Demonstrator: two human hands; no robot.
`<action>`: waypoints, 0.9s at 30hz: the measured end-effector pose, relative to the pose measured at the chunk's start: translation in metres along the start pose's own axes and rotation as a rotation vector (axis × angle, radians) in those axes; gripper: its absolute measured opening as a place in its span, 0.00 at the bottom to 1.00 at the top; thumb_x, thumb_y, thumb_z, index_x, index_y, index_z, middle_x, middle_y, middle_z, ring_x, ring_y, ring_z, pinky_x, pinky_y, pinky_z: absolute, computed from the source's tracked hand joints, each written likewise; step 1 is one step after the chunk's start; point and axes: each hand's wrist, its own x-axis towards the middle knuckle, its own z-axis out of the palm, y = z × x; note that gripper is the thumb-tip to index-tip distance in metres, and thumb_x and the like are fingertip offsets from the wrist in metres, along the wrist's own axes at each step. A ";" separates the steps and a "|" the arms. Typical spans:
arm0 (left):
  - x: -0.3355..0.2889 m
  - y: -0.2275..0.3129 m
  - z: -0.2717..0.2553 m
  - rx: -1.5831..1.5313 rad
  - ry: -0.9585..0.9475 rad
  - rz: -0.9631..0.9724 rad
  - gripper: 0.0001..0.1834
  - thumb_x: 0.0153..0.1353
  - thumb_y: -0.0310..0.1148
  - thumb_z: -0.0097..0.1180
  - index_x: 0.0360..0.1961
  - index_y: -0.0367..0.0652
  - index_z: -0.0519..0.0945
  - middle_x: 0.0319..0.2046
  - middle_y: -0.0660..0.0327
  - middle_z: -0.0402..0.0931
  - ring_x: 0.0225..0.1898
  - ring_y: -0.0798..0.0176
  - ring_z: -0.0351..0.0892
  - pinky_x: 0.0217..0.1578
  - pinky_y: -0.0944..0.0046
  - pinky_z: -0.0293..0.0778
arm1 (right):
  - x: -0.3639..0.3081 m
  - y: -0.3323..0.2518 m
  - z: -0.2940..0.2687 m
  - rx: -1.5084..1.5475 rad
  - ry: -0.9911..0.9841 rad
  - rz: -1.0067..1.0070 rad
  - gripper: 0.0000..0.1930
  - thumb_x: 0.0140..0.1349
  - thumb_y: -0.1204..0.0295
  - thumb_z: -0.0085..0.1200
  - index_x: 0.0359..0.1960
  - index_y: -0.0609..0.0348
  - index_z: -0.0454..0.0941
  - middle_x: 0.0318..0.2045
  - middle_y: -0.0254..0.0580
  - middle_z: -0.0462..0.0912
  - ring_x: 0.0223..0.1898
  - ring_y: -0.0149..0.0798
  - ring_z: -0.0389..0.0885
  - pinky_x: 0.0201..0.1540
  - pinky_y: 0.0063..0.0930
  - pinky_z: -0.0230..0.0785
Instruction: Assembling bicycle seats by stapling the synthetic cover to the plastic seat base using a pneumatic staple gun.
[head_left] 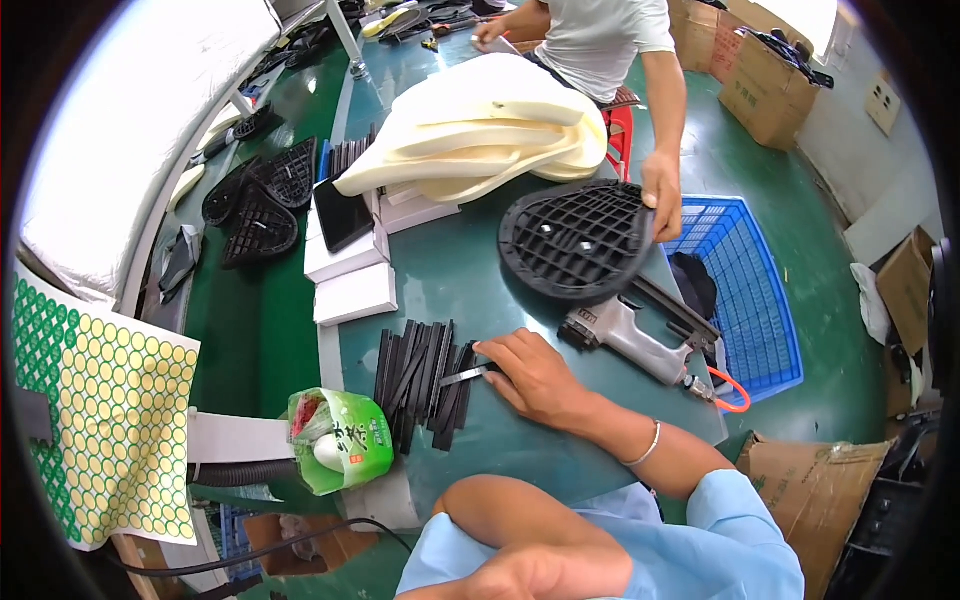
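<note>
My right hand [535, 375] rests on the green tabletop beside a pile of thin black strips [415, 380]. Its thumb and index finger close around the end of a narrow silvery strip [462, 377] lying across that pile. My left arm is folded in front of my body at the lower edge; my left hand [515, 575] shows only in part, its fingers hidden. Across from me, another person's hand [662, 195] grips the edge of a black plastic grid-patterned pad [580, 240], tilted over the table. Beneath and beside it lies a grey pneumatic staple gun [635, 340] with an orange hose.
Cream foam pieces [490, 130] are heaped at the back. White boxes [355, 293] carry a black phone [342, 215]. A green plastic bag [345, 440] sits at the left table edge. A blue basket [755, 300] stands at right. More grid pads [265, 205] lie left.
</note>
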 end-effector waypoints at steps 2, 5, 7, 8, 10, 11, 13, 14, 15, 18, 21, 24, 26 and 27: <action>0.007 -0.006 -0.014 0.017 -0.008 -0.016 0.07 0.58 0.25 0.51 0.24 0.47 0.69 0.25 0.73 0.64 0.29 0.73 0.65 0.27 0.70 0.65 | -0.002 0.009 0.006 0.026 -0.002 -0.013 0.20 0.52 0.76 0.57 0.49 0.61 0.71 0.40 0.45 0.75 0.38 0.46 0.71 0.42 0.36 0.65; 0.011 -0.009 -0.022 0.017 -0.037 -0.036 0.07 0.58 0.25 0.51 0.24 0.47 0.69 0.25 0.73 0.64 0.29 0.73 0.64 0.27 0.70 0.65 | -0.004 0.009 0.005 0.038 0.021 -0.023 0.19 0.52 0.77 0.57 0.47 0.61 0.72 0.38 0.45 0.76 0.37 0.46 0.72 0.40 0.36 0.66; 0.012 -0.008 -0.023 0.009 -0.061 -0.049 0.07 0.58 0.25 0.51 0.24 0.47 0.69 0.24 0.73 0.64 0.29 0.73 0.64 0.27 0.70 0.65 | -0.003 0.005 0.003 0.065 0.046 -0.040 0.18 0.52 0.77 0.57 0.46 0.62 0.73 0.35 0.44 0.76 0.35 0.46 0.72 0.38 0.37 0.65; 0.013 -0.008 -0.023 0.004 -0.073 -0.055 0.07 0.58 0.25 0.51 0.24 0.47 0.69 0.24 0.73 0.64 0.29 0.73 0.64 0.27 0.70 0.65 | -0.002 0.003 0.002 0.093 0.070 -0.054 0.17 0.51 0.78 0.57 0.45 0.63 0.73 0.33 0.44 0.75 0.33 0.47 0.72 0.37 0.38 0.65; 0.014 -0.006 -0.024 -0.003 -0.093 -0.071 0.07 0.58 0.25 0.51 0.24 0.47 0.69 0.24 0.73 0.63 0.29 0.73 0.64 0.27 0.70 0.64 | 0.000 0.002 -0.004 0.095 0.155 -0.096 0.17 0.50 0.79 0.57 0.44 0.63 0.74 0.33 0.44 0.76 0.31 0.47 0.72 0.35 0.37 0.65; 0.015 -0.005 -0.024 -0.005 -0.101 -0.081 0.07 0.58 0.25 0.51 0.24 0.47 0.69 0.24 0.73 0.63 0.29 0.73 0.64 0.27 0.70 0.64 | 0.002 0.001 -0.009 0.099 0.239 -0.134 0.16 0.50 0.80 0.56 0.43 0.63 0.74 0.32 0.44 0.76 0.30 0.47 0.72 0.34 0.37 0.66; 0.016 -0.002 -0.025 -0.012 -0.120 -0.096 0.08 0.58 0.25 0.51 0.24 0.47 0.69 0.24 0.73 0.63 0.29 0.73 0.64 0.27 0.71 0.64 | 0.009 0.004 -0.025 0.051 0.387 -0.130 0.15 0.51 0.81 0.56 0.43 0.63 0.74 0.32 0.43 0.77 0.30 0.44 0.72 0.35 0.35 0.66; 0.017 -0.001 -0.026 -0.015 -0.131 -0.100 0.08 0.58 0.25 0.51 0.24 0.47 0.69 0.24 0.73 0.63 0.29 0.73 0.64 0.27 0.71 0.64 | 0.012 0.007 -0.035 0.008 0.532 -0.126 0.14 0.52 0.82 0.55 0.42 0.63 0.74 0.32 0.42 0.77 0.30 0.41 0.73 0.35 0.32 0.67; 0.019 0.001 -0.029 -0.017 -0.140 -0.103 0.08 0.58 0.25 0.51 0.24 0.47 0.69 0.24 0.73 0.63 0.29 0.73 0.64 0.27 0.71 0.64 | 0.014 0.011 -0.043 0.049 0.619 0.015 0.13 0.55 0.80 0.55 0.42 0.63 0.74 0.33 0.40 0.77 0.32 0.37 0.73 0.37 0.30 0.67; 0.018 0.007 -0.026 -0.014 -0.160 -0.121 0.08 0.58 0.25 0.51 0.24 0.47 0.69 0.24 0.73 0.63 0.29 0.73 0.64 0.27 0.71 0.64 | 0.013 0.034 -0.071 0.191 0.912 0.361 0.13 0.61 0.71 0.53 0.46 0.61 0.72 0.38 0.36 0.75 0.40 0.29 0.71 0.44 0.26 0.64; 0.018 0.014 -0.023 -0.002 -0.189 -0.138 0.08 0.58 0.25 0.51 0.23 0.47 0.69 0.24 0.73 0.63 0.29 0.73 0.64 0.27 0.71 0.64 | 0.010 0.066 -0.083 0.150 0.992 0.506 0.17 0.63 0.69 0.52 0.52 0.62 0.67 0.48 0.39 0.71 0.46 0.29 0.67 0.51 0.23 0.61; 0.017 0.020 -0.023 0.010 -0.213 -0.164 0.08 0.58 0.25 0.51 0.23 0.47 0.69 0.24 0.73 0.63 0.29 0.73 0.64 0.27 0.71 0.64 | 0.010 0.078 -0.079 0.362 1.002 0.647 0.21 0.63 0.66 0.53 0.54 0.62 0.66 0.51 0.41 0.69 0.51 0.32 0.66 0.56 0.24 0.58; 0.013 0.022 -0.024 0.017 -0.228 -0.191 0.08 0.58 0.25 0.51 0.23 0.48 0.69 0.24 0.73 0.62 0.29 0.73 0.64 0.27 0.71 0.64 | 0.006 0.095 -0.075 0.513 0.984 0.685 0.25 0.64 0.63 0.53 0.58 0.63 0.63 0.52 0.43 0.68 0.53 0.33 0.65 0.59 0.27 0.55; 0.010 0.023 -0.025 0.021 -0.234 -0.208 0.08 0.58 0.25 0.51 0.23 0.48 0.69 0.24 0.73 0.62 0.29 0.73 0.64 0.26 0.71 0.64 | 0.001 0.100 -0.077 0.591 0.970 0.719 0.27 0.63 0.61 0.53 0.59 0.63 0.62 0.53 0.43 0.67 0.53 0.34 0.65 0.59 0.27 0.55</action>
